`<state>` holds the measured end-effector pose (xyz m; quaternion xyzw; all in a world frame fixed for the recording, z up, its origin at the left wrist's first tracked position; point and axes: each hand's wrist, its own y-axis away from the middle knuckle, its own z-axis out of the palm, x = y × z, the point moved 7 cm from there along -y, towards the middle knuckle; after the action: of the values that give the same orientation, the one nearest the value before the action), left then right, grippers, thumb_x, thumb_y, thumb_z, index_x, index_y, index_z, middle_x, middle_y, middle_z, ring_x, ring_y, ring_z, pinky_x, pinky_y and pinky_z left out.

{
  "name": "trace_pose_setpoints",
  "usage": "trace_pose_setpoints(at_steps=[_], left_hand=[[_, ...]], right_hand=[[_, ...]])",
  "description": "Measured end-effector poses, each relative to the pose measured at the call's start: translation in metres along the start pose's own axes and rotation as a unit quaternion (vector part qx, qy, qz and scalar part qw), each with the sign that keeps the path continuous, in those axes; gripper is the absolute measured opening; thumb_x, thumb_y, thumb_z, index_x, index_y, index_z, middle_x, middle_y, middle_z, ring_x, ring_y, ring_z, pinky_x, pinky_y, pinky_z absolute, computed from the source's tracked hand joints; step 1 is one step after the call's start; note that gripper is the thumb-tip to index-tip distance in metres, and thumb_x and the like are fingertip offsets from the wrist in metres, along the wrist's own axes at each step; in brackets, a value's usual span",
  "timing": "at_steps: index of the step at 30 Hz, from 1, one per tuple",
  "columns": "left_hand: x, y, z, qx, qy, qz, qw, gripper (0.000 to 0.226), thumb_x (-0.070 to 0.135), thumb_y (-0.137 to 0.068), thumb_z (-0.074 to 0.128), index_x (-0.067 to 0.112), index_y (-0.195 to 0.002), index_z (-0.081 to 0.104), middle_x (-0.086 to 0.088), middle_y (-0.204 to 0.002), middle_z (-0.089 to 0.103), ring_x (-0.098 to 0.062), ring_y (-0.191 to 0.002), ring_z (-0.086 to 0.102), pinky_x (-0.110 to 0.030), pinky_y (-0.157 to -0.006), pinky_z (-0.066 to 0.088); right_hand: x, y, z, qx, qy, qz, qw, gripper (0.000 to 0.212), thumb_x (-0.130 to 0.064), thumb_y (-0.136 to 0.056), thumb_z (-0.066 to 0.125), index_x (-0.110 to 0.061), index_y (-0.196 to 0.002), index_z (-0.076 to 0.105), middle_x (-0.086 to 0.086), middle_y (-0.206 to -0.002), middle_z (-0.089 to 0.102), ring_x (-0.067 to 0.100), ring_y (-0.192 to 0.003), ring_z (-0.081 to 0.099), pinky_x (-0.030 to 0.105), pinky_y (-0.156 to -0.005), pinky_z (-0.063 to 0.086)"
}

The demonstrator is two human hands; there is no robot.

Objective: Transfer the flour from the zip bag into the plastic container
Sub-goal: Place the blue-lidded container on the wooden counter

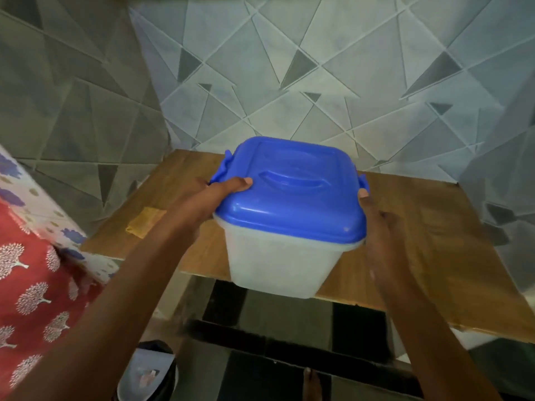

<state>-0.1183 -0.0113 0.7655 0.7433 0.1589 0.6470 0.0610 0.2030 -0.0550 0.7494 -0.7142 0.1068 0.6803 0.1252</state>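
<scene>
Head view, frame centre: both hands, left hand [214, 195] and right hand [376, 224], have fingers gripping the lidded plastic container [285, 256] above the surface [419, 256] (no zip bag visible); setting down and unclipping the blue lid [292, 192] likely comes next.

Head-worn view, forward-down, close above table [428, 256]

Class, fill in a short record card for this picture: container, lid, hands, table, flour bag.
container: translucent plastic container, held over the table's near edge
lid: blue lid, on
left hand: left hand grips the left side, thumb on lid
right hand: right hand against the right side
table: wooden table
flour bag: not in view
</scene>
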Motion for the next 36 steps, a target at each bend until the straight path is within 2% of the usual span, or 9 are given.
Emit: trace_pose_setpoints(at_steps=[5, 10, 19, 24, 28, 31, 33, 35, 36], left_hand=[[0.027, -0.076, 0.042, -0.028, 0.029, 0.0, 0.999, 0.087, 0.057, -0.045, 0.092, 0.022, -0.121, 0.067, -0.003, -0.111, 0.076, -0.025, -0.099, 0.074, -0.048, -0.094, 0.058], [0.041, -0.142, 0.081, -0.022, 0.079, -0.004, 0.997, 0.072, 0.042, -0.058, 0.09, 0.016, -0.122, 0.068, -0.006, -0.112, 0.076, -0.027, -0.103, 0.073, -0.045, -0.094, 0.057], [0.037, -0.237, 0.123, -0.045, 0.086, -0.012, 0.995, 0.073, 0.05, -0.055, 0.094, 0.014, -0.115, 0.073, -0.011, -0.108, 0.077, -0.032, -0.1, 0.074, -0.054, -0.096, 0.056], [0.03, -0.274, 0.134, -0.058, 0.052, -0.021, 0.997, 0.073, 0.055, -0.054, 0.094, 0.011, -0.109, 0.074, -0.011, -0.103, 0.078, -0.032, -0.096, 0.075, -0.054, -0.092, 0.057], [0.028, -0.287, 0.138, -0.071, 0.009, -0.009, 0.997, 0.054, 0.044, -0.071, 0.086, 0.01, -0.111, 0.073, -0.006, -0.099, 0.079, -0.026, -0.093, 0.076, -0.046, -0.088, 0.061], [0.026, -0.3, 0.138, -0.063, -0.03, -0.023, 0.997, 0.069, 0.046, -0.07, 0.085, 0.011, -0.125, 0.063, -0.006, -0.115, 0.075, -0.024, -0.099, 0.074, -0.042, -0.085, 0.06], [0.038, -0.309, 0.135, -0.001, -0.143, 0.012, 0.99, 0.096, 0.049, -0.07, 0.085, 0.011, -0.147, 0.041, -0.011, -0.146, 0.052, -0.029, -0.126, 0.058, -0.045, -0.101, 0.051], [0.062, -0.316, 0.135, 0.061, -0.22, 0.102, 0.968, 0.104, 0.049, -0.077, 0.08, 0.013, -0.156, 0.023, -0.012, -0.159, 0.03, -0.031, -0.143, 0.038, -0.043, -0.112, 0.037], [0.073, -0.319, 0.139, 0.069, -0.229, 0.152, 0.959, 0.099, 0.051, -0.08, 0.077, 0.015, -0.156, 0.025, -0.012, -0.158, 0.029, -0.029, -0.143, 0.036, -0.039, -0.113, 0.034]], right_hand=[[0.005, -0.097, 0.005, -0.052, 0.002, 0.021, 0.998, 0.097, -0.094, -0.058, 0.057, -0.002, -0.092, 0.062, 0.024, -0.09, 0.069, 0.044, -0.085, 0.067, 0.062, -0.084, 0.055], [0.021, -0.187, 0.011, -0.045, -0.028, 0.013, 0.999, 0.08, -0.079, -0.073, 0.064, -0.004, -0.103, 0.066, 0.022, -0.101, 0.071, 0.041, -0.095, 0.069, 0.065, -0.086, 0.053], [0.062, -0.29, 0.018, -0.02, 0.007, 0.052, 0.998, 0.056, -0.07, -0.082, 0.06, -0.015, -0.093, 0.07, 0.007, -0.091, 0.074, 0.022, -0.082, 0.072, 0.04, -0.08, 0.06], [0.085, -0.319, 0.017, -0.005, 0.096, 0.054, 0.994, 0.052, -0.06, -0.095, 0.048, -0.013, -0.11, 0.066, -0.001, -0.099, 0.07, 0.007, -0.083, 0.064, 0.018, -0.067, 0.045], [0.105, -0.321, 0.013, 0.034, 0.097, 0.012, 0.995, 0.061, -0.069, -0.088, 0.054, -0.01, -0.097, 0.065, -0.002, -0.082, 0.066, 0.014, -0.073, 0.063, 0.029, -0.072, 0.051], [0.111, -0.337, 0.01, -0.061, 0.134, 0.074, 0.986, 0.048, -0.065, -0.087, 0.049, -0.021, -0.094, 0.066, -0.013, -0.078, 0.069, 0.008, -0.075, 0.065, 0.025, -0.073, 0.055], [0.108, -0.346, 0.019, -0.213, 0.147, 0.19, 0.947, 0.03, -0.042, -0.098, 0.051, -0.02, -0.087, 0.068, -0.007, -0.075, 0.068, 0.014, -0.076, 0.062, 0.027, -0.068, 0.056], [0.093, -0.358, 0.028, -0.207, 0.135, 0.201, 0.948, 0.027, -0.038, -0.099, 0.055, -0.013, -0.094, 0.065, -0.004, -0.079, 0.067, 0.018, -0.079, 0.06, 0.028, -0.067, 0.055], [0.087, -0.367, 0.03, -0.131, 0.115, 0.167, 0.971, 0.04, -0.051, -0.092, 0.059, -0.014, -0.105, 0.059, -0.003, -0.087, 0.066, 0.019, -0.083, 0.061, 0.03, -0.071, 0.054]])
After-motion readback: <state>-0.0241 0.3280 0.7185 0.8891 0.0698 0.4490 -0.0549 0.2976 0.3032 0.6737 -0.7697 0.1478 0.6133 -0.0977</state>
